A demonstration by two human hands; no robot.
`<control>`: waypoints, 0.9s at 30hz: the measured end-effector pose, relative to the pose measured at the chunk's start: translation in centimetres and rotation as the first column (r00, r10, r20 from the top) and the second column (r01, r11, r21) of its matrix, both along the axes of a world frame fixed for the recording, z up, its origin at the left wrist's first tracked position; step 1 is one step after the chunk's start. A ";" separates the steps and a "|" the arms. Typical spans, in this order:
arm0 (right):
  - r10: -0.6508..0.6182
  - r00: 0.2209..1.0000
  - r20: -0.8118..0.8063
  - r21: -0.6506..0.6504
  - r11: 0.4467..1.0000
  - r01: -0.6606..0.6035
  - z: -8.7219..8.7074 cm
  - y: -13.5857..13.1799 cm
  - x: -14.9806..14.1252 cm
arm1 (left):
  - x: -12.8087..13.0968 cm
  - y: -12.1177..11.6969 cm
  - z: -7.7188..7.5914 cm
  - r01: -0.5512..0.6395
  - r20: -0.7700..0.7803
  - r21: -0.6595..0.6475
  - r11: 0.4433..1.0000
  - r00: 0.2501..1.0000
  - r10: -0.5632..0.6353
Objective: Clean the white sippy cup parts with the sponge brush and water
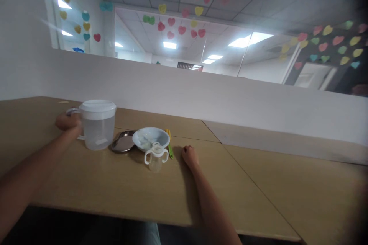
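My left hand [68, 121] is wrapped round the handle of a translucent plastic pitcher [99, 132] with a white lid. The pitcher stands upright at the left of the table. My right hand [190, 155] rests on the tabletop with its fingers curled in, and nothing shows in it. Left of that hand lies a slim yellow and green tool [170, 151], perhaps a brush, partly hidden by a white bowl [138, 143]. Some clear items sit in the bowl. A baby bottle [155, 164] with two white handles stands before it. Between pitcher and bowl is a metal tray [117, 147].
The light wooden table [120, 187] has seams between its panels. A white wall [161, 92] rises behind it, topped by a window with heart-shaped stickers [182, 30]. A small flat pale piece [63, 102] lies at the back left.
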State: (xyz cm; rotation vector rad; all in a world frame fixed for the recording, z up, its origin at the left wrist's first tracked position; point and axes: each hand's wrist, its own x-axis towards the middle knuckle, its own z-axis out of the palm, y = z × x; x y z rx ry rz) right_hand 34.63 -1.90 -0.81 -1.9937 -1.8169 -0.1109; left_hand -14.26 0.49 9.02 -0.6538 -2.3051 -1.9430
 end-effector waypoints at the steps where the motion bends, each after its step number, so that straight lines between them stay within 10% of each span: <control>1: 0.001 1.000 -0.003 0.000 1.000 -0.001 0.0 0.0 0.0 | 0.1 0.0 0.0 -0.014 0.017 -0.028 1.000 1.000 0.014; 10: 0.053 0.994 -0.096 -0.022 0.998 -0.056 0.0 0.1 -1.5 | -0.4 -2.3 1.0 0.179 -0.034 -0.198 0.964 0.981 -0.189; 14: 0.123 0.985 -0.122 -0.042 0.991 -0.129 -0.3 -0.2 -3.6 | 1.3 -4.4 1.2 0.066 -0.409 0.100 0.993 0.912 -0.019; 16: 0.162 0.978 -0.128 -0.060 0.983 -0.171 -0.2 -0.6 -4.7 | 3.4 -4.9 1.4 0.214 -0.640 0.170 0.962 0.766 -0.057; 18: 0.208 0.968 -0.141 -0.080 0.972 -0.220 0.1 -1.1 -5.7 | 6.5 -4.7 1.3 0.492 -0.774 -0.024 0.870 0.542 -0.327; 21: 0.212 0.965 -0.152 -0.134 0.963 -0.232 0.9 -2.0 -6.5 | 12.3 -3.5 0.5 0.654 -0.595 -0.549 0.521 0.132 -0.793; 23: 0.160 0.977 -0.140 -0.183 0.966 -0.185 1.2 -2.4 -6.6 | 15.9 -2.3 -0.5 0.608 -0.402 -0.698 0.377 0.103 -0.910; 27: 0.113 0.988 -0.102 -0.206 0.970 -0.132 0.9 -2.4 -5.9 | 20.2 0.2 -2.8 0.590 -0.390 -0.684 0.430 0.202 -0.898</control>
